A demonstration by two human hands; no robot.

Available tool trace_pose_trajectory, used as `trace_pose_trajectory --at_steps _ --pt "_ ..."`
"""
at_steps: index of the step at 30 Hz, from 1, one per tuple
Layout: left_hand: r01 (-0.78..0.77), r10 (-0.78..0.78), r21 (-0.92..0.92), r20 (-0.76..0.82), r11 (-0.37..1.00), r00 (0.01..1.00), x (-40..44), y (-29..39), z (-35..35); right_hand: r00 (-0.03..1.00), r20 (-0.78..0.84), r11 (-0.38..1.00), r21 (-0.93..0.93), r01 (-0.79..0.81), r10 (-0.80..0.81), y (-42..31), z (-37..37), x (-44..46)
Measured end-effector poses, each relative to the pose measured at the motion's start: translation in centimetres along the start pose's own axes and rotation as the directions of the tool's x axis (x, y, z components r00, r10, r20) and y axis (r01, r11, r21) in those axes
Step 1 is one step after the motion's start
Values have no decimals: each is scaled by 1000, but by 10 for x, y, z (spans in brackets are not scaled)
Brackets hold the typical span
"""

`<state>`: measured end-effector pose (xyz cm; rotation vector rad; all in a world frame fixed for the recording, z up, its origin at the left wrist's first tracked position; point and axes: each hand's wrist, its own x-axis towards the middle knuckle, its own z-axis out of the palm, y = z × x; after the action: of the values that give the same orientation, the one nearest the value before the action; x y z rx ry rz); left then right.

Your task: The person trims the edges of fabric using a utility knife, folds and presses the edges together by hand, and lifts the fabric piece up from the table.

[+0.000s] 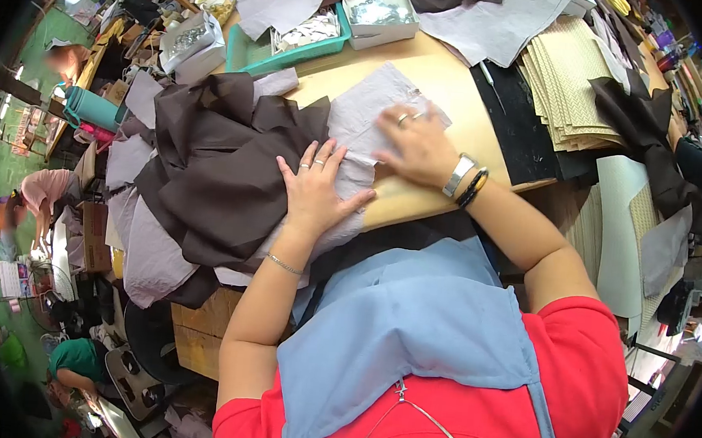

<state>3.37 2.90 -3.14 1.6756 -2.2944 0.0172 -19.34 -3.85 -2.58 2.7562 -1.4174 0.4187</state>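
Observation:
A pale grey piece of fabric (358,97) lies on the light wooden board (476,122) in front of me. My left hand (317,186) rests on its lower left part, fingers spread, beside a crumpled heap of dark brown fabric (216,169). On the right side of the pale piece is my right hand (415,146), palm down and slightly blurred, with its fingers apart. Neither hand grips anything that I can see. The heap hides part of the board, and more pale grey fabric shows around and under it.
Behind the board stand a teal tray (245,49) with small pale pieces and a white box (379,13) of shiny metal parts. A stack of cream textured sheets (568,84) is at right, near a pen-like tool (490,76). Other people work at far left.

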Motion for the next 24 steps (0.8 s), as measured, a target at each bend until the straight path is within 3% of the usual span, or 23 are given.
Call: trace_pose_trajectory --at_steps 2,5,9,14,19,22,23,24 --pt "-9 9 1 -10 1000 1000 -1 -3 3 978 -40 956 207 207 -203 -20 6 -2" --pt "-6 6 -4 -1 1000 1000 -1 0 0 984 -109 957 240 163 -140 -32 15 2" --pt "4 -5 4 6 1000 1000 -2 1 1 999 24 989 150 20 -24 -9 3 8" --pt "35 -35 -14 -11 999 999 -1 4 1 988 -3 987 -45 -151 151 60 -6 -2" --pt "89 -89 -14 -13 996 996 3 4 13 980 1 977 -87 -196 197 85 -7 0" --pt "68 -69 -17 -37 998 997 6 -1 18 945 -53 915 271 -298 324 86 7 -2" --pt "48 -52 -38 -93 998 994 6 -3 18 948 -60 871 416 -262 314 93 11 -1" --pt "139 -148 -201 -30 970 989 7 -1 10 934 -102 785 577 -225 343 94 14 -3"
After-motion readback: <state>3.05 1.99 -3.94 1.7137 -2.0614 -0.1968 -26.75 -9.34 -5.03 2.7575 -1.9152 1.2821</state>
